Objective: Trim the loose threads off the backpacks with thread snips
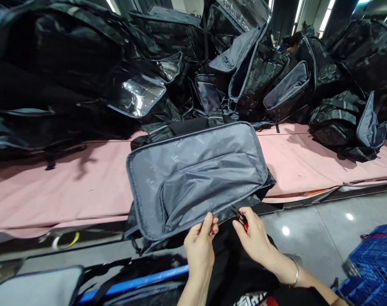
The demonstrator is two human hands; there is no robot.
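Observation:
A dark camouflage backpack lies opened flat before me, its grey printed lining panel (142,170) facing up with a loose, wrinkled inner pocket (209,178). At the panel's near edge my left hand (201,242) is closed, thumb and fingers pinching the seam. Just to its right, my right hand (252,236) is closed around small dark thread snips (240,215) with a bit of red showing at the grip. The snips' tips point up and left, close to the lining's edge. Any thread there is too small to make out.
Piled dark backpacks (257,72) line the back of the pink-covered table (101,187). A smaller bag (337,123) sits at right. Blue plastic crates (375,255) stand on the tiled floor at lower right. A blue bar (139,280) and another bag panel (37,289) are at lower left.

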